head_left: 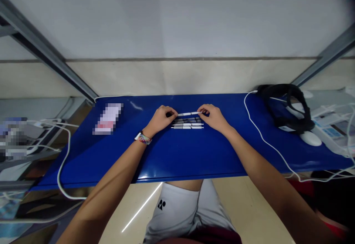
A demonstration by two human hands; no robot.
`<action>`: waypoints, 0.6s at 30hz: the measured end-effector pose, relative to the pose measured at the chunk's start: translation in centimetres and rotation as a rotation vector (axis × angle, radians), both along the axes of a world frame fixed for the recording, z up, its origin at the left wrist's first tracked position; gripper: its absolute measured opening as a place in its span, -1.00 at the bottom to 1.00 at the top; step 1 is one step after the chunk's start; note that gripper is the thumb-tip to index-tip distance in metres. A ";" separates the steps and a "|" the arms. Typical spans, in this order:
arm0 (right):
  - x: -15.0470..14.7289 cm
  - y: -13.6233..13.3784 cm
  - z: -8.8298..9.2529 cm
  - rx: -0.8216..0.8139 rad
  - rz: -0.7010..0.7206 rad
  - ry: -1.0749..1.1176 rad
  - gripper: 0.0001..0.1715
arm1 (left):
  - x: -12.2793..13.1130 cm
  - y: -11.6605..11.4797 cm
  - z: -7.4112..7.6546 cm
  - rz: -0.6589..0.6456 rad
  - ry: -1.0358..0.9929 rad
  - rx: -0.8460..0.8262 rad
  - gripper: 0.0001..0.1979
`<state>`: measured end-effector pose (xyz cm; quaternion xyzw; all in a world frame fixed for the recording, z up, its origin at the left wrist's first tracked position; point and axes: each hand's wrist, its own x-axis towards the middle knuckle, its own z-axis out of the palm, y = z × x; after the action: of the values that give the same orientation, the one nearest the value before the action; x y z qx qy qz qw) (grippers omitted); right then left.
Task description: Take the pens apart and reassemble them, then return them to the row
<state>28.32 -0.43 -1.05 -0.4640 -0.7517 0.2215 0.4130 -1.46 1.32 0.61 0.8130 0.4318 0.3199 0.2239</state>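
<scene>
A white pen (pixel 188 114) with dark markings is held level between my two hands, one end in each. My left hand (pixel 163 119), with a patterned wristband at the wrist, pinches its left end between thumb and fingers. My right hand (pixel 213 116) pinches the right end the same way. Just nearer to me, several similar pens (pixel 188 127) lie side by side in a row on the blue table (pixel 191 155). Whether the held pen touches the table or hangs a little above it, I cannot tell.
To the right sits a black headset (pixel 291 107) with white controllers (pixel 310 138) beside it. A white cable (pixel 263 138) runs from there over the front edge. A blurred-out flat item (pixel 108 119) lies on the left. Metal posts (pixel 74 81) flank the table, and a wall stands behind.
</scene>
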 end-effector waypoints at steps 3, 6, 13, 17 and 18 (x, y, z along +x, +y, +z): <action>0.0 0.0 0.0 0.014 -0.010 -0.090 -0.89 | 0.0 -0.2 0.3 -0.006 0.045 -0.013 -0.83; 0.0 -0.1 0.1 0.059 -0.008 -0.149 -0.88 | -0.1 -0.2 0.3 -0.011 0.059 0.002 -0.83; -0.1 -0.2 0.2 0.078 -0.009 -0.174 -0.88 | 0.0 0.1 0.0 -0.056 0.072 0.049 -0.86; -0.1 -0.3 0.3 0.085 -0.012 -0.178 -0.86 | 0.0 0.1 -0.1 -0.054 0.090 0.071 -0.86; -0.1 -0.3 0.3 0.087 -0.011 -0.179 -0.86 | 0.0 0.0 -0.1 -0.051 0.095 0.073 -0.86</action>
<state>28.18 -0.70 -0.77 -0.4677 -0.7919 0.1441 0.3652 -1.42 1.36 0.50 0.8457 0.4091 0.2906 0.1815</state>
